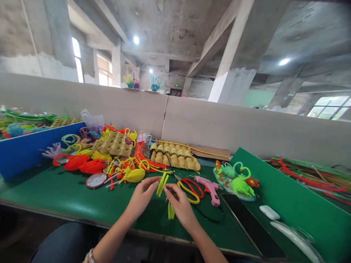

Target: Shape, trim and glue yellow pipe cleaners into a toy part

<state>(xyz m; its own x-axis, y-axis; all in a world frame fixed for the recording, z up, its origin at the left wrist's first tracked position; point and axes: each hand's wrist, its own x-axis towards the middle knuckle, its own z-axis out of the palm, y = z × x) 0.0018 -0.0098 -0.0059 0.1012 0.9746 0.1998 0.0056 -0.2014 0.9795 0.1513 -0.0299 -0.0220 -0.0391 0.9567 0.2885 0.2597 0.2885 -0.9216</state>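
Observation:
My left hand (141, 197) and my right hand (181, 206) meet over the green table (68, 197), both pinching a folded yellow-green pipe cleaner (162, 184). Its upper loop sticks up between my fingertips, and a lower end (171, 212) hangs under my right palm. Just behind my right hand lie scissors with red and yellow handles (190, 188) and a pink glue gun (210, 188).
A heap of coloured pipe cleaners (120, 164) and egg cartons (113, 143) fills the table's left and middle. A tray of yellow balls (175, 157) sits behind. Green pipe-cleaner figures (237, 180) rest on a plate at right. A blue bin (24, 149) stands left, a dark phone (241, 215) right.

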